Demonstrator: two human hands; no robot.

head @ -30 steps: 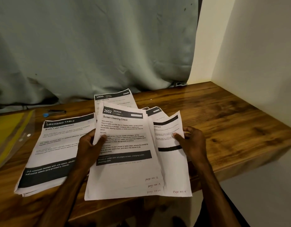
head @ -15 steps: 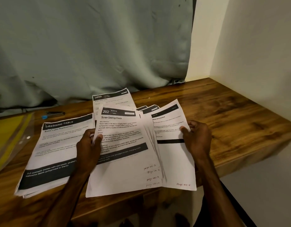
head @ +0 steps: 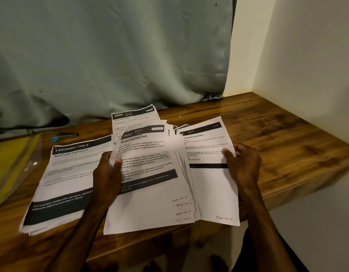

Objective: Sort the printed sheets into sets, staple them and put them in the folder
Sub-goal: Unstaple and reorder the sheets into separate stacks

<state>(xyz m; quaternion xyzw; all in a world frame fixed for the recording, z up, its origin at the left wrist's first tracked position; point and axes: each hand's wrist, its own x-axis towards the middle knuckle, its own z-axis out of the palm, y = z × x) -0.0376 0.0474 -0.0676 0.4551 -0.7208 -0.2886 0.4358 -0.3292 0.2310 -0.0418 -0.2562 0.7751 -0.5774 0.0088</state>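
Nearest the camera, two bare forearms come up from the bottom edge.

The left hand (head: 109, 173) holds the fanned set of printed sheets (head: 150, 195) at its left margin. Its grip is a pinch, thumb on the top page and fingers underneath. The top page is headed "2652 Screen Cleaning Check". Handwritten page marks step down the lower right corner. The first reads "page No 1"; the lower ones are too blurred for us to read with confidence.

The right hand (head: 245, 165) pinches the right margin of the single sheet (head: 212, 191) marked "Page No 5", thumb on the printed face and fingers curled behind. This sheet is drawn out to the right of the fan, and its left part lies under the other pages. In this view the lower ends of the held sheets reach past the near edge of the bench (head: 283, 146).

Left of the left hand, we note a stack (head: 67, 179) headed "DRESSING TABLE" lying flat on the bench, partly covered by the left wrist.

Behind the fan lies a sheet (head: 133, 116) headed "3800 KITCHEN", its lower part hidden.

Further left and back, there is a dark pen with a blue end (head: 64, 135). At the far left edge lies the yellow folder in a clear sleeve (head: 12, 163).

Behind the bench hangs a grey-green curtain (head: 110, 55), with a cream wall (head: 307, 55) on the right.
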